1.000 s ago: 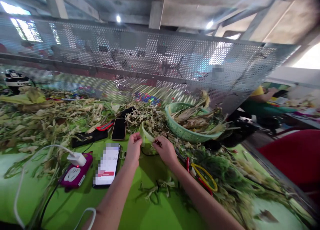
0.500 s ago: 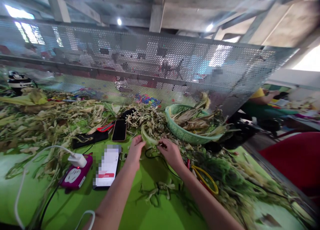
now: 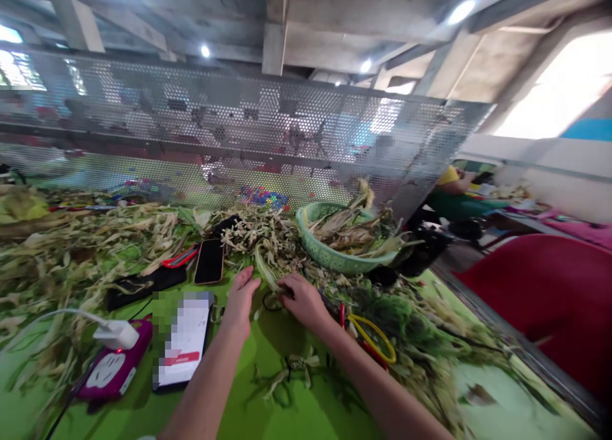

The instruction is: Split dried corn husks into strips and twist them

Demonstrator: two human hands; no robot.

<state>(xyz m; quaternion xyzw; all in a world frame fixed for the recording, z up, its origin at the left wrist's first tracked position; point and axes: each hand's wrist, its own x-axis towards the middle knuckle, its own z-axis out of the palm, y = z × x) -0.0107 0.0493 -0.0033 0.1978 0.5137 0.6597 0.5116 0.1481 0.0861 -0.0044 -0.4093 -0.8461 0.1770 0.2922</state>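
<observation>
The leaf strip point(image 3: 264, 268) stretches forward from the right hand point(image 3: 303, 303), which has its near end pinched in the fingertips, and the left hand point(image 3: 242, 300) is just beside it, loosely half open, nothing in it that I can see. Green table point(image 3: 272, 421) littered with dry husks point(image 3: 86, 242), perforated metal panel point(image 3: 215, 134) behind, concrete ceiling point(image 3: 335, 19) overhead. Strip's pale green, narrow, kinda curved.

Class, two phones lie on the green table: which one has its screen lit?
The nearer phone: its screen shows white with a red bar, whereas the farther phone has a black screen.
</observation>
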